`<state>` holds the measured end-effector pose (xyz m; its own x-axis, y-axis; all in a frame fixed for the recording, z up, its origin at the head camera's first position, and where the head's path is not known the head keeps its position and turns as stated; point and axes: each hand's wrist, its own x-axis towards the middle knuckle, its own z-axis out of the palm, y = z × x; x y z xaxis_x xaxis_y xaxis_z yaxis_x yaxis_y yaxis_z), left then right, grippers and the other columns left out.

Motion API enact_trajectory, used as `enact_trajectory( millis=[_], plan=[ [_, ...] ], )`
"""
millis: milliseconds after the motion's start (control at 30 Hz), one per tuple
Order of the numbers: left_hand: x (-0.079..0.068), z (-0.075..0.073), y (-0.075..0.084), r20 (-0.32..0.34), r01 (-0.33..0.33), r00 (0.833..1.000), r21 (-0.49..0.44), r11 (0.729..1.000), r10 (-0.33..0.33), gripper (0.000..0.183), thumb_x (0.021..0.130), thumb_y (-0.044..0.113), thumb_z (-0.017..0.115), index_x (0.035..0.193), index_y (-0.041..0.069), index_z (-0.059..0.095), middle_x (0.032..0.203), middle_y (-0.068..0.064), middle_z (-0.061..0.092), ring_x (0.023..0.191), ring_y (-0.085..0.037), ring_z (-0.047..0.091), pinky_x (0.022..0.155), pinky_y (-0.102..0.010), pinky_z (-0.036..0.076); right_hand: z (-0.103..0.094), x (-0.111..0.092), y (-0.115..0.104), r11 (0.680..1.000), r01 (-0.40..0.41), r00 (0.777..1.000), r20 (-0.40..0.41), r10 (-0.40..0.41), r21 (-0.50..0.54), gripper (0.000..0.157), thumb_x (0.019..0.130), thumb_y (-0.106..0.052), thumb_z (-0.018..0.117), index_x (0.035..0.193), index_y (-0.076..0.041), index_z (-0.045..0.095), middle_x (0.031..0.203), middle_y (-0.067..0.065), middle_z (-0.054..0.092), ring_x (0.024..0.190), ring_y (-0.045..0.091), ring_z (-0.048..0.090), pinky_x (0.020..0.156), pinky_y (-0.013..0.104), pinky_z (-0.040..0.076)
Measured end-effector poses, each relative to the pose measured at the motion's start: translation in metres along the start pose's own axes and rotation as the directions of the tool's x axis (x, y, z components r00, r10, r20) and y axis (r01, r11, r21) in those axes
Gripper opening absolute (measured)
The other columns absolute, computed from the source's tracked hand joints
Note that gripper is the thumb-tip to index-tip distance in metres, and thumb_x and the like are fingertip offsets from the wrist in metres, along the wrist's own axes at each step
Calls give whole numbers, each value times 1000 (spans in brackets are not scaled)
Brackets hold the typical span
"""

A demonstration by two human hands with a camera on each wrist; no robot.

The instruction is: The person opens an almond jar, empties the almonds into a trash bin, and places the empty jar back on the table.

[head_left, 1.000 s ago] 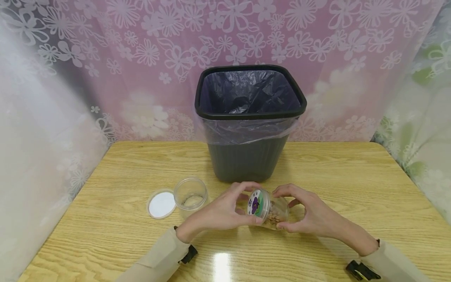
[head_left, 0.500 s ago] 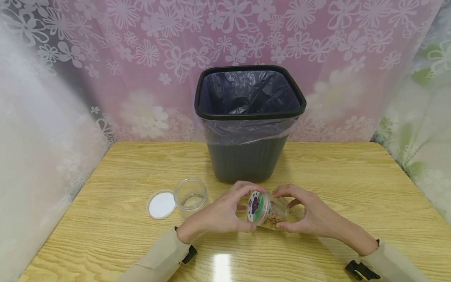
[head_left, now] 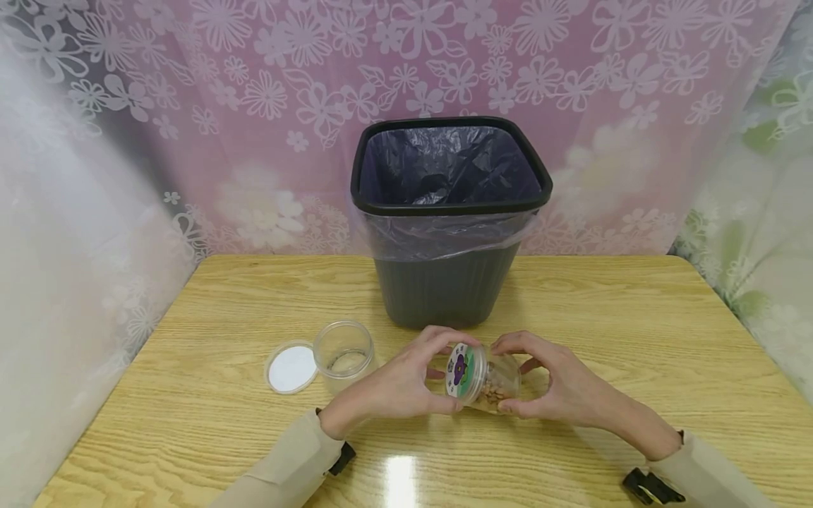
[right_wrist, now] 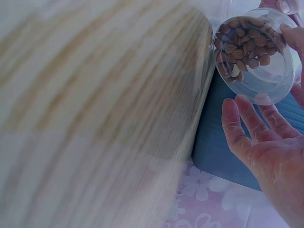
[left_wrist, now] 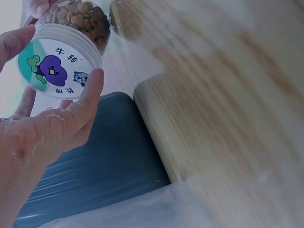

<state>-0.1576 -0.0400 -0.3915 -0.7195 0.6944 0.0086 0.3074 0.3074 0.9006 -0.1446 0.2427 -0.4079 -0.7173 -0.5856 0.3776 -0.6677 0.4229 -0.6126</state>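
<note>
A clear plastic jar (head_left: 498, 389) partly filled with almonds (right_wrist: 244, 45) lies tipped over above the table, its lid facing left. That lid (left_wrist: 59, 64) carries a label with a purple cartoon flower, a green patch and printed characters. My left hand (head_left: 406, 384) grips the lid's rim, thumb at the near side and fingers over the far side. Around the base end, my right hand (head_left: 562, 384) holds the jar between thumb and fingers. The lid is on the jar; how tightly, I cannot tell.
Left of my hands stands a second clear jar (head_left: 333, 363), without a lid. Beside it a round lid with a white disc (head_left: 292, 369) lies flat. A dark bin (head_left: 444, 289) lined with a bag stands behind my hands on the wooden table (head_left: 254, 444), before a floral curtain (head_left: 267, 92).
On the lid's rim, my left thumb has drawn back left while the fingers have slid right over the top. The label has turned slightly. My right hand and the jar stay in place.
</note>
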Motion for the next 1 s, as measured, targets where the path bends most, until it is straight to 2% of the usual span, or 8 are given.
enact_trajectory(
  millis=[433,667,833,1000],
  plan=[
    [-1,-1,-1,3,42,999,18,999,-42,82,83,16,84,147,49,44,146,2,40,132,-20,49,99,-28,55,0,0,0,1000,-4,1000,9,4,1,66,75,-21,93,131,-18,59,128,1,63,116,8,61,77,29,60],
    [-1,-1,-1,10,49,999,-47,998,-48,81,85,16,83,151,38,43,144,-2,40,133,-26,49,97,-26,56,0,1,0,1000,1,1000,6,-2,6,66,74,-20,93,131,-16,60,128,1,64,115,9,61,77,29,60],
    [-2,0,-1,16,58,998,-78,995,-57,79,86,17,82,151,39,43,144,-3,40,133,-27,50,96,-28,57,0,1,0,1000,11,1000,0,-11,-1,67,74,-20,94,131,-16,59,128,1,64,115,9,61,77,28,61],
    [-1,0,0,14,67,998,-79,995,-66,78,86,21,82,153,35,43,143,-3,41,133,-27,52,95,-28,58,1,0,0,1000,19,1000,-6,-19,-5,68,73,-21,94,131,-17,60,127,2,64,115,7,61,76,28,61]
  ],
)
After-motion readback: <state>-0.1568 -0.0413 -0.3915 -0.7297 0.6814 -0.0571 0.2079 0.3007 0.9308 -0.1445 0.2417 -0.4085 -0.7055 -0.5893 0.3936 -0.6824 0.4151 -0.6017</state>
